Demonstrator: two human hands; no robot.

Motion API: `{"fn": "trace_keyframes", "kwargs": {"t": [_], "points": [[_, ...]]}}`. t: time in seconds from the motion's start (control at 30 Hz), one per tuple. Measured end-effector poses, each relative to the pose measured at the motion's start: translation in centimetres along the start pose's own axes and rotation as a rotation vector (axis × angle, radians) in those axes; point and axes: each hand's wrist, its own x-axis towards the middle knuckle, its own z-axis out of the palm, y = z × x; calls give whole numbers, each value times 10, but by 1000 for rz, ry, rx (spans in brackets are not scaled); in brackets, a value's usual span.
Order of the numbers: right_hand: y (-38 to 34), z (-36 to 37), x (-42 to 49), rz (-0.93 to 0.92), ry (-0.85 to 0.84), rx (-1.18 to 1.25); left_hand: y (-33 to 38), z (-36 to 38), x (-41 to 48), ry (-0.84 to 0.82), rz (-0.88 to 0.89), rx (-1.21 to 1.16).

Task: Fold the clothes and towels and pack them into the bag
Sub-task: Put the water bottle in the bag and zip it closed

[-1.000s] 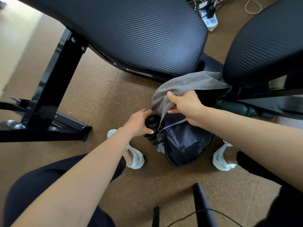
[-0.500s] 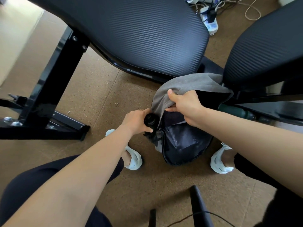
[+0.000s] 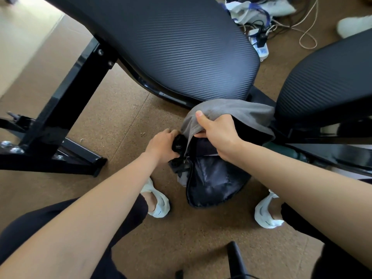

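2 black padded seats crowded the space above the work: a large one (image 3: 171, 47) ran across the upper middle, and a second (image 3: 326, 81) came in from the right. Its edge overhung the far end of the grey towel (image 3: 237, 109). A black metal frame leg (image 3: 60, 121) slanted down to the brown floor (image 3: 120, 109) on the left. Behind the seats lay 1 white power strip (image 3: 260, 47) in a tangle of cables, 1 white bag with blue straps (image 3: 245, 9) and 1 stray white shoe (image 3: 350, 25). A dark green object (image 3: 281, 149) showed under the right seat; what it was could not be told.

The dark bag (image 3: 213, 184) stood on the floor between the person's 2 white shoes, 1 to its left (image 3: 158, 204) and 1 to its right (image 3: 265, 215). The towel was draped over the bag's far, open end, and the gap between the 2 seats left little room above it.

The right hand (image 3: 217, 133) grasped the towel's near edge, thumb on top and fingers curled beneath, just over the bag's opening. The left hand (image 3: 161, 146) was wrapped around a black round object (image 3: 178, 144) at the bag's left edge, beside the zip; whether it was part of the bag could not be told. Both forearms reached in from below, and 2 dark trouser legs framed the lower corners.
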Motion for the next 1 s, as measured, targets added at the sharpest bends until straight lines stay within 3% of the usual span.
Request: {"fn": "trace_keyframes", "kwargs": {"t": [0.13,0.27,0.33,0.4,0.47,0.6,0.87,1.0], "points": [[-4,8,4,-109,-163,-349,-17,-15,3,50,-81,93],[-8,5,12,-153,-363,-496,-26,-7,2,-44,-218,-123],[-9,-3,14,-240,-405,-637,-18,5,-6,112,-243,-226],[-8,-17,12,-210,-442,-747,0,18,-19,326,-269,-315],[-1,-37,7,-179,-457,-796,26,25,-30,413,-316,-421],[32,-90,-11,-182,-321,-890,77,46,-31,236,-246,-590],[142,-227,15,281,-54,-997,182,95,-3,-55,-407,-1251],[171,-270,55,371,107,-1038,221,118,29,-21,-387,-1190]]}}
